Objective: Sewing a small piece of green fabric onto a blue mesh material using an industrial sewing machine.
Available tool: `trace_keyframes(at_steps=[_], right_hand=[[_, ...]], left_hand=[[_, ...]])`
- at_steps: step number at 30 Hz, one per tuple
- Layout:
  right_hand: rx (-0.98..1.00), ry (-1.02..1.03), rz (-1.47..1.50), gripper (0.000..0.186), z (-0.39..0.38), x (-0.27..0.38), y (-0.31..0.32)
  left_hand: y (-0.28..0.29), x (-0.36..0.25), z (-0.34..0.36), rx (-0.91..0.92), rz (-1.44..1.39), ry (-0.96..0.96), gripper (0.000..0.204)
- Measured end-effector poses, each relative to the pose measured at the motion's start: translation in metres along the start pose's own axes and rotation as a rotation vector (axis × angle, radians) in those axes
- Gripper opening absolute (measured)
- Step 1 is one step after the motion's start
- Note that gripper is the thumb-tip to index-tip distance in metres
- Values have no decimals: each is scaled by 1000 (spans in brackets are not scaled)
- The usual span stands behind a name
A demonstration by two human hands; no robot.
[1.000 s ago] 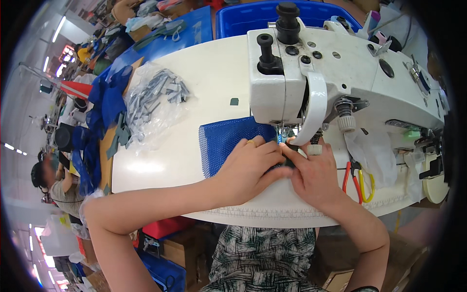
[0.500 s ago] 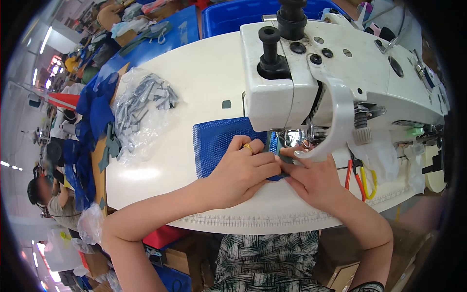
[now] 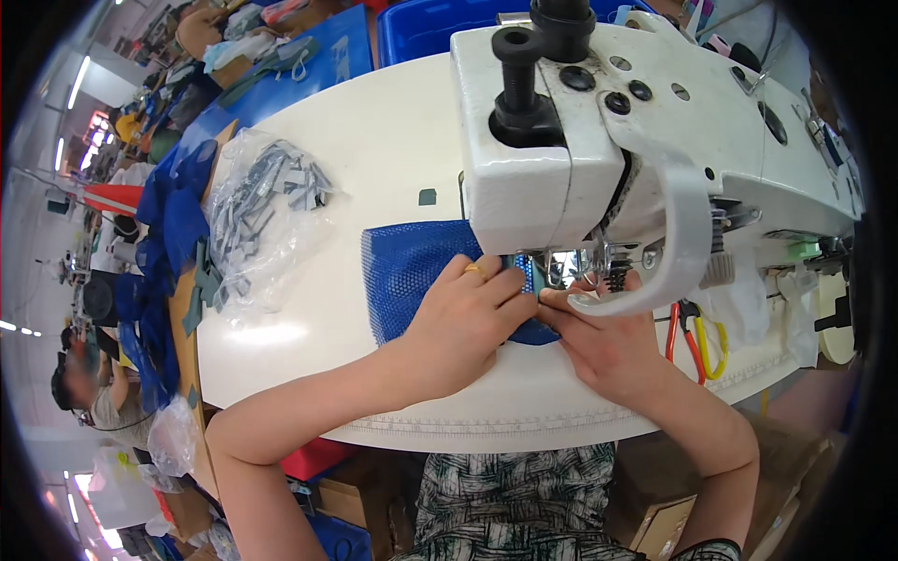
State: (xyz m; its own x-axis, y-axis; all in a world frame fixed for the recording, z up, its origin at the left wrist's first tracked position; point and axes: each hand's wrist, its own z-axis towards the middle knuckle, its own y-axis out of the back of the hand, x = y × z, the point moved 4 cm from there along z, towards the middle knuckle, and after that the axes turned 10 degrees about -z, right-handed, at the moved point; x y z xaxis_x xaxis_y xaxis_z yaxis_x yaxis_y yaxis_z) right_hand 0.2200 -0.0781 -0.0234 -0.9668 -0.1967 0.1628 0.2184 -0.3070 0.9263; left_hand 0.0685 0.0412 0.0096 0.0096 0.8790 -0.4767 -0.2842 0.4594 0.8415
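Blue mesh fabric [image 3: 398, 271] lies on the white table under the head of a sewing machine [image 3: 519, 192]. My left hand [image 3: 465, 318], a ring on one finger, presses on the mesh with bent fingers, its tips gripping the fabric edge beside the needle area. Close by on the right, my right hand [image 3: 603, 341] has its fingers at the same edge, partly hidden behind the machine's curved white guard [image 3: 687, 243]. Between the fingertips shows a narrow grey-green strip [image 3: 538, 276] along the mesh. The needle itself is hard to make out.
A clear plastic bag [image 3: 271, 210] of grey cut strips lies at left. One small dark square [image 3: 427, 197] sits behind the mesh. Red-and-yellow-handled nippers [image 3: 697, 341] lie at right. Blue fabric [image 3: 173, 243] hangs along the left edge; a person [image 3: 98, 383] sits beyond.
The view has shifted slightly. Both hands remain at the fabric edge by the needle area; the left fingers have bunched a little closer, and the right hand sits further under the guard.
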Motion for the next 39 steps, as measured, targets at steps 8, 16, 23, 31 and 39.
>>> trace_keyframes(at_steps=[8, 16, 23, 31, 39], right_hand=[[-89, 28, 45, 34, 11, 0, 14], [15, -169, 65, 51, 12, -7, 8], [54, -128, -1, 56, 12, -3, 4], [-2, -19, 32, 34, 8, -3, 7], [-107, 4, 72, 25, 7, -1, 8]], left_hand=[[-15, 6, -10, -151, -181, 86, 51], [-17, 0, -12, -155, -82, 31, 52], [-17, -2, -13, -139, -88, 36, 54], [-19, -2, -13, -169, -121, 85, 62], [-16, 0, -12, -132, -195, 91, 58]])
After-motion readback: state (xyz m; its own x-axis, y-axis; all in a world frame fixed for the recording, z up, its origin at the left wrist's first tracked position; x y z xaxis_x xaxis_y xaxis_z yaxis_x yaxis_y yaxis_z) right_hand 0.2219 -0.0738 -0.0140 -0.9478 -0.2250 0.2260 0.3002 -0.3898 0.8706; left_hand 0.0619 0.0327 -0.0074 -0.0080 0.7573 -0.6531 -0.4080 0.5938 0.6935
